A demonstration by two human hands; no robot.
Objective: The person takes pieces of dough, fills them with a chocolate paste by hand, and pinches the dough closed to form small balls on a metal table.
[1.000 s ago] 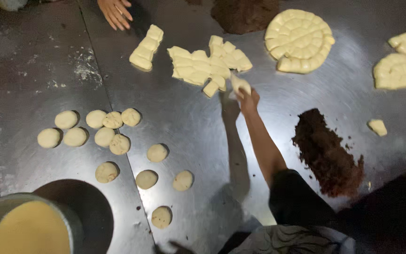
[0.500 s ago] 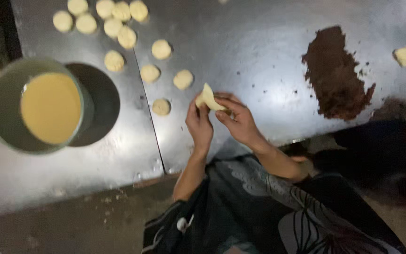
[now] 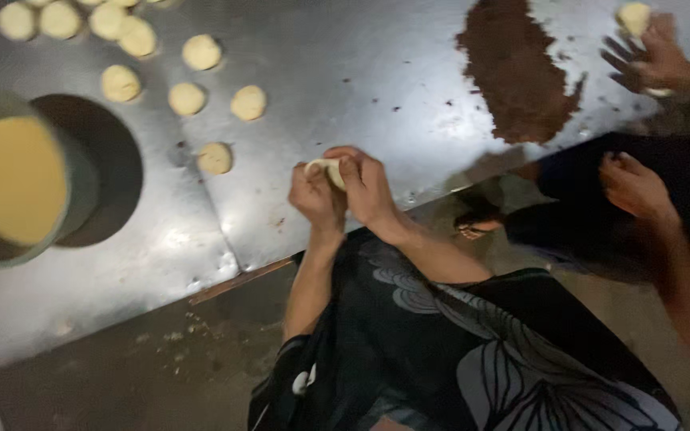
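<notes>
Near the tabletop's (image 3: 345, 72) front edge, the left hand (image 3: 315, 199) and right hand (image 3: 370, 187) meet, fingers of both pinching a small pale dough piece (image 3: 323, 166). Soft dough pinched too hard could tear. At ten o'clock lie smooth round dough discs (image 3: 216, 158); at nine, a metal pot of yellow liquid (image 3: 13, 179); at one, crumbly brown filling (image 3: 517, 72).

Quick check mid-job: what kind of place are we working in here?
Likely a food-preparation area, perhaps a sweets or pastry workshop: a steel work table carries rows of dough rounds, a heap of brown filling and a pot of yellow liquid. Both hands pinch one dough piece.
</notes>
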